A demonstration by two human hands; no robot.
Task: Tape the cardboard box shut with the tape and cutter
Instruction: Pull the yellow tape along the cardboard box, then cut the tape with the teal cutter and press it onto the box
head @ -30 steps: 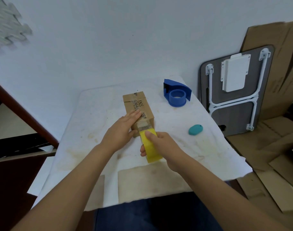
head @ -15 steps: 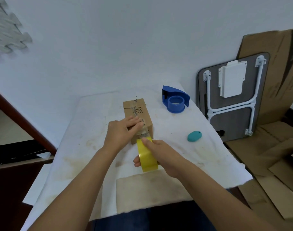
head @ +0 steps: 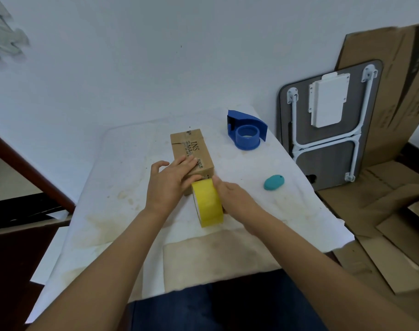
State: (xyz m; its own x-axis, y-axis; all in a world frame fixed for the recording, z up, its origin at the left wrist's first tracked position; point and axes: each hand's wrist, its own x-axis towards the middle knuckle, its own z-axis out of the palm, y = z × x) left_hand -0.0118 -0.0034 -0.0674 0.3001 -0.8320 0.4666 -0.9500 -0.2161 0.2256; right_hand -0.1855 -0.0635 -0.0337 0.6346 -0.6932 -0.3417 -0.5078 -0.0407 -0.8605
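Observation:
A small brown cardboard box (head: 191,146) lies lengthwise in the middle of the white-covered table (head: 113,187). My left hand (head: 170,180) presses flat on the box's near end, fingers spread. My right hand (head: 234,201) holds a yellow tape roll (head: 207,203) standing on edge just in front of the box's near end. A short strip of tape runs from the roll onto the box under my left fingers. A small teal cutter (head: 274,182) lies on the table to the right, apart from both hands.
A blue tape dispenser (head: 246,130) stands at the back right of the table. A folded grey lap table (head: 327,125) leans against the wall on the right, with cardboard sheets (head: 394,211) on the floor. A dark wooden frame (head: 29,173) is on the left.
The roll has come closer to the box's near end and now stands on the table. My left hand has slid further onto the box top, fingers flattened.

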